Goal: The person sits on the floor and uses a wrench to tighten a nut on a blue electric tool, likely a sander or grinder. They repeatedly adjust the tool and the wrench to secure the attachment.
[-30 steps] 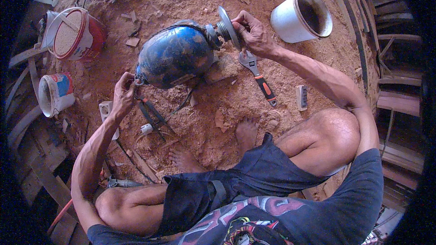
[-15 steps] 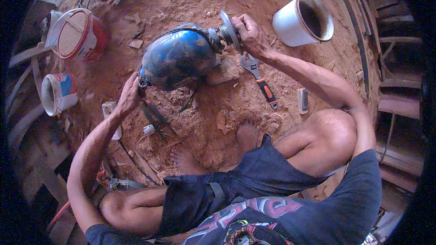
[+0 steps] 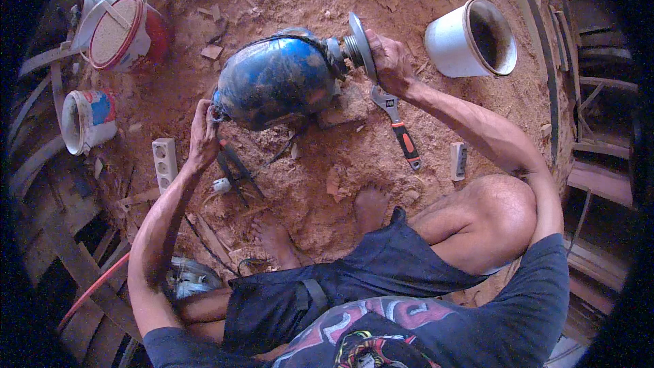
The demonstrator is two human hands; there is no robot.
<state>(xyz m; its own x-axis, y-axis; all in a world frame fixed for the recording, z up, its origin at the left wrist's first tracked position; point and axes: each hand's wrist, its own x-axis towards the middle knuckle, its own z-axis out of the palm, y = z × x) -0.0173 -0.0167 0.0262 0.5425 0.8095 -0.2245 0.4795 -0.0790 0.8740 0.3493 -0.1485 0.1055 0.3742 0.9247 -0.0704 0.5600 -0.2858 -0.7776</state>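
At the far left, two paint-stained buckets (image 3: 119, 31) and a white power strip (image 3: 164, 163) are seen on the sawdust-covered floor (image 3: 286, 184). The left hand (image 3: 203, 138) is closed around the rear end of a blue motor housing (image 3: 272, 80), which lies on its side on the floor and is steadied there. At the motor's other end, a grey disc (image 3: 360, 44) sits on the shaft, and the right hand (image 3: 388, 61) is wrapped over its rim, fingers shut on it. An adjustable wrench (image 3: 398, 126) with a red grip lies untouched just below that hand; a white pot (image 3: 470, 37) stands further right. The step in hand is judged to be turning or seating the disc by hand; next, the housing would have to be held still while the wrench is taken up.
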